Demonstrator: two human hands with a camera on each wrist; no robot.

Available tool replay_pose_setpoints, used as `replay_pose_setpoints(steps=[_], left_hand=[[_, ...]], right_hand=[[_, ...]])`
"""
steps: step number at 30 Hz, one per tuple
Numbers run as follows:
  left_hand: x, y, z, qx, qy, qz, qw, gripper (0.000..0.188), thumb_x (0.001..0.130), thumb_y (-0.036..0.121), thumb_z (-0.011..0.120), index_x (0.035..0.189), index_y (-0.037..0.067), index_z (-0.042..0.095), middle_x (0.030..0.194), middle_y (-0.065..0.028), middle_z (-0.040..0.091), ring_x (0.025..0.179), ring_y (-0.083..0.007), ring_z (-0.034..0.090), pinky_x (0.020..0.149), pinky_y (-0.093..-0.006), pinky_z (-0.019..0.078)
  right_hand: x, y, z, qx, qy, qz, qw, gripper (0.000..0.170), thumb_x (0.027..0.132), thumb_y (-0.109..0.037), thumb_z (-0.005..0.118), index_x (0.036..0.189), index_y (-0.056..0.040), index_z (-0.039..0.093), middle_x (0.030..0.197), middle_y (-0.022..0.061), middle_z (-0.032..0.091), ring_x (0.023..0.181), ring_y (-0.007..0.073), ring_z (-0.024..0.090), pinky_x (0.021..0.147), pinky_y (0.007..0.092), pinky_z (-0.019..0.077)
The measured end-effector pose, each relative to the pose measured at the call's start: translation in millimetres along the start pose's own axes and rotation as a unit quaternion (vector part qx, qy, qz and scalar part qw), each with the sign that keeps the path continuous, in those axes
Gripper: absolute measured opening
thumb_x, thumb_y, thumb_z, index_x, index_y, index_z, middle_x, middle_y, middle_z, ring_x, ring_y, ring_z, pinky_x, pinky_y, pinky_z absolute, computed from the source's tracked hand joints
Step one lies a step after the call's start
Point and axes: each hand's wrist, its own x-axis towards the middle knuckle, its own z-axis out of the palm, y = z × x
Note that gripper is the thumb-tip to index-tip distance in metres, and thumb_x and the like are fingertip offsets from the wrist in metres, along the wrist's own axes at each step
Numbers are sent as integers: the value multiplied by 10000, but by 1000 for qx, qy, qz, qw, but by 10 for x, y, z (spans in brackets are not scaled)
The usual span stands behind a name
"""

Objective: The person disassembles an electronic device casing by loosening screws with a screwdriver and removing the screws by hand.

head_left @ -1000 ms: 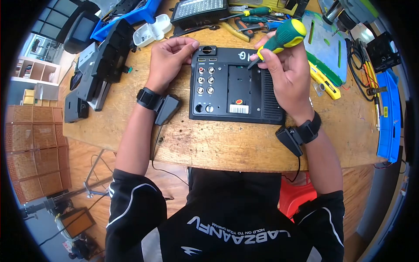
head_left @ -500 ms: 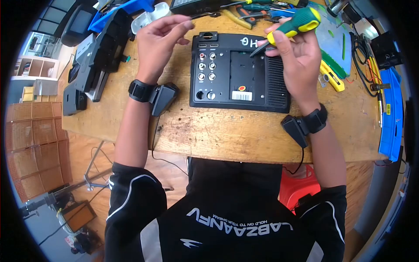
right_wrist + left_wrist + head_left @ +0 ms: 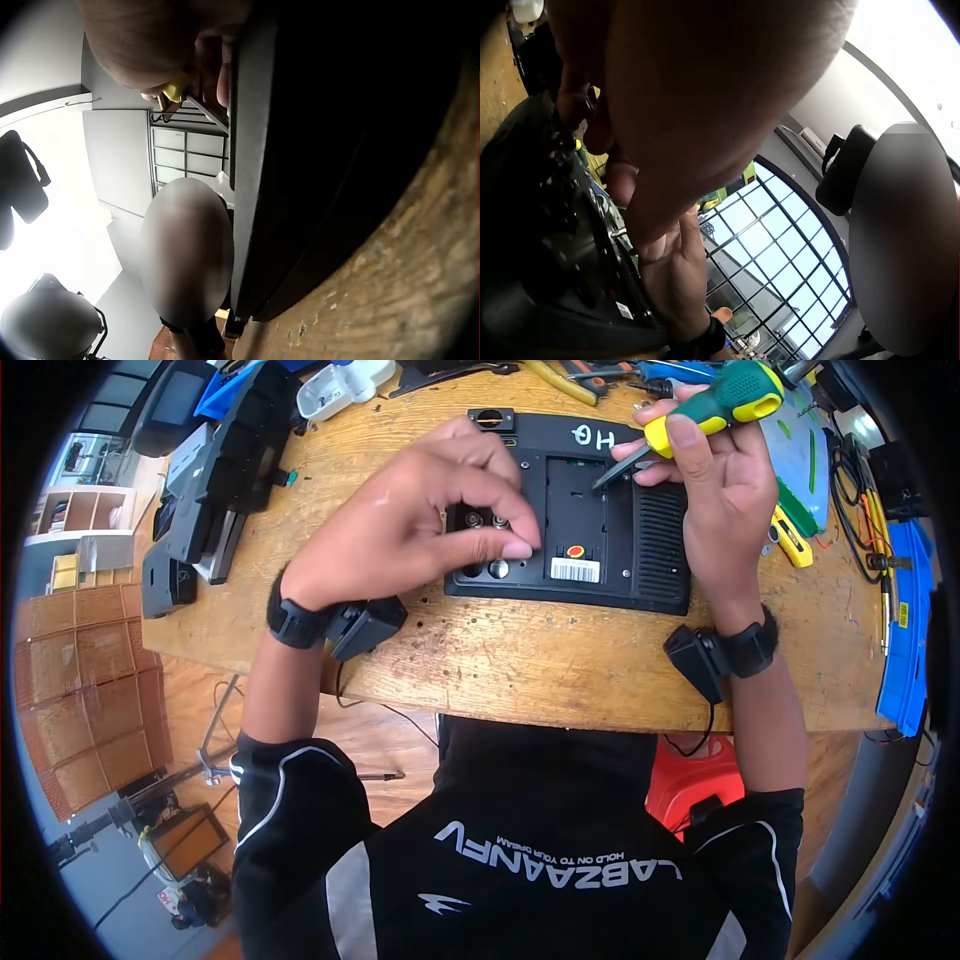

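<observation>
A black flat device (image 3: pixel 629 565) lies back side up on the table, with round sockets, a vented strip and a recessed panel (image 3: pixel 573 510) bearing a barcode label. My right hand (image 3: pixel 725 505) grips a green and yellow screwdriver (image 3: pixel 715 415) by its handle. The shaft slants down to the left, its tip over the recess. Over the sockets hovers my left hand (image 3: pixel 400 515), thumb and index fingertips drawn close together beside the recess; I cannot tell whether they pinch something small. The left wrist view shows these fingers (image 3: pixel 652 247) beside the device's back.
A white tray (image 3: pixel 345 388) and black equipment (image 3: pixel 235 450) stand at the back left. Beyond the device lie tools with coloured handles. To the right are a yellow cutter (image 3: pixel 792 540), cables (image 3: pixel 845 490) and a blue bin (image 3: pixel 905 630).
My left hand has left the device's top left corner, lifted, then come across over the sockets to the recess. My right hand keeps the screwdriver, its handle leaning further right.
</observation>
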Motion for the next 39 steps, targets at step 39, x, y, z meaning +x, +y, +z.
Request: replay_pose_setpoints(steps=[39], left_hand=[[-168, -201, 246, -50, 72, 16, 996, 249, 670, 130, 794, 919, 125, 776, 1041, -5, 628, 1037, -263, 528, 978, -399, 372]], right_hand=[[-278, -292, 430, 12, -124, -91, 988, 284, 981, -196, 687, 1083, 68, 653, 1077, 185, 680, 926, 254, 701, 837, 356, 560]])
